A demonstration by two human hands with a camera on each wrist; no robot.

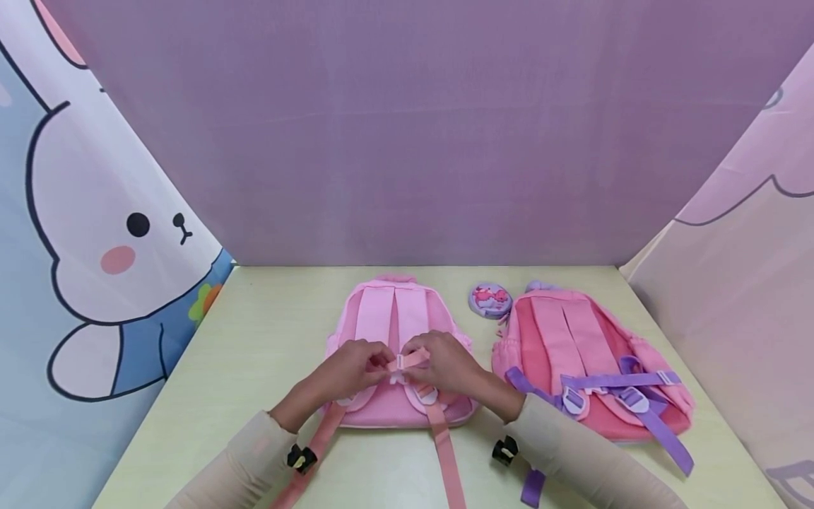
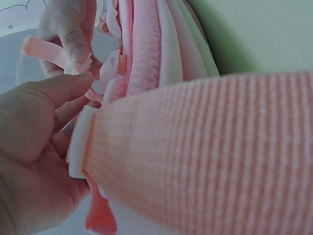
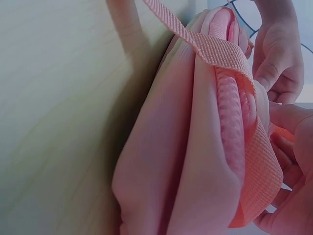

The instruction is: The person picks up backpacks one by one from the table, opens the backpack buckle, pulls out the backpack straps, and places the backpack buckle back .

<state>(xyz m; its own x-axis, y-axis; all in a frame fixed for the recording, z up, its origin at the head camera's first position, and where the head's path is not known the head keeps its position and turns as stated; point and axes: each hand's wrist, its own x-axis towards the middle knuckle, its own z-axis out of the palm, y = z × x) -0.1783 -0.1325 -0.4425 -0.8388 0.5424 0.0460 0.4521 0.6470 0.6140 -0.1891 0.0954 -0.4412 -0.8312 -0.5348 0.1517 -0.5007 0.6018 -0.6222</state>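
Observation:
A pink backpack [image 1: 389,417] lies on the table with its two shoulder straps [image 1: 375,311] facing up. Across them runs a peach chest strap [image 1: 415,358] with a small pale buckle [image 1: 400,363] in its middle. My left hand [image 1: 357,366] pinches the strap at the buckle's left side between thumb and fingers. On the other side, my right hand [image 1: 447,360] pinches the webbing, whose loose end [image 2: 41,49] sticks out past its fingers in the left wrist view. Peach lower straps [image 1: 447,452] hang from the bag toward me.
To the right lies a second pink backpack [image 1: 613,424] with purple straps [image 1: 668,438]. A round purple pouch [image 1: 490,300] sits between the bags near the back. A purple wall [image 1: 413,141] closes off the table's far edge, and printed cloths [image 1: 114,283] hang at both sides.

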